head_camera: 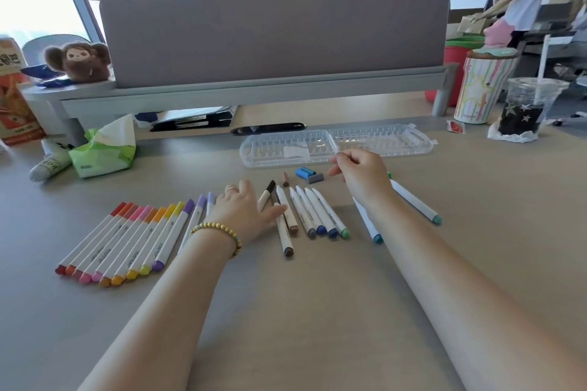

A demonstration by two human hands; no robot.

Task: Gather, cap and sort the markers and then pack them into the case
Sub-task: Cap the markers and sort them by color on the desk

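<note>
— Markers on the left first: where do they lie?
— A sorted row of red, orange, pink, yellow and purple ones lies side by side on the bench, long axes running from near-left to far-right, caps at the far end.
— And the left hand?
— Flat, fingers straight and spread, resting over the bench. It hides part of two pale purple markers and its thumb touches a brown marker.
— Further right?
— Four uncapped markers, grey, blue, blue and green ends toward the person, white tips pointing away. Two loose caps, blue and grey, lie beyond them.
— The right hand?
— Raised, fingers curled, thumb and forefinger pinched; I cannot tell what it holds. Its forearm cuts across a teal marker; another green-ended marker lies just right of it.
— The case?
— Clear, opened flat beyond the hands, long axis left to right. Bare bench surface lies toward the person.
</note>
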